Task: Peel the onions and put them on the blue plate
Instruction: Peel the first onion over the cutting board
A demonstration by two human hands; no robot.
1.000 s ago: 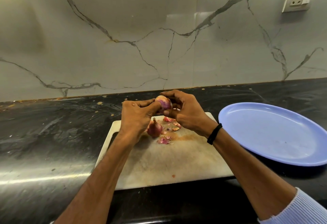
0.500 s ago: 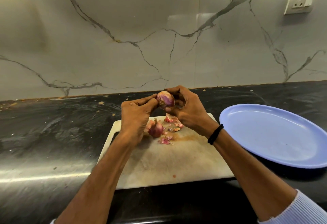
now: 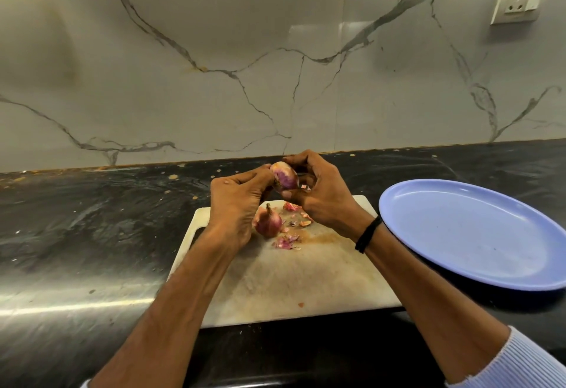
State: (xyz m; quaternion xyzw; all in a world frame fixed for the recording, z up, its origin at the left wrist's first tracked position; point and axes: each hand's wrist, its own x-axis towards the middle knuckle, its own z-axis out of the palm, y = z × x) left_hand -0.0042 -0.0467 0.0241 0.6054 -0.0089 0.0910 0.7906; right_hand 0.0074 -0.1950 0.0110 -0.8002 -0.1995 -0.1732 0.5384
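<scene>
I have the onion (image 3: 284, 177) up in the air between both hands, above the far edge of the cutting board (image 3: 306, 280). My right hand (image 3: 321, 201) is curled round it, fingers over the top and thumb beneath. My left hand (image 3: 235, 201) pinches at its left side, where the skin looks partly lifted. Pale flesh shows at the top and purple below, so I judge this one is only part peeled.

To do it well, I would keep the right hand as the steady cradle and let the left thumb catch a loose edge. I would draw the skin down in strips and turn the onion a little between pulls. Too hard a squeeze could shoot the slick bulb out of my grip.

A second onion (image 3: 268, 222), with its dry skin and stem on, sits on the board just under my left hand, with peel scraps (image 3: 286, 241) beside it. Falling scraps should land on the board if I stay above it.

The blue plate (image 3: 474, 234) lies to my right on the dark desk (image 3: 92, 219), its rim just beside the board's right edge, with no onion on it. The way from my hands to it looks open. The wall (image 3: 275, 66) stands close behind, so I would move sideways, not forward.
</scene>
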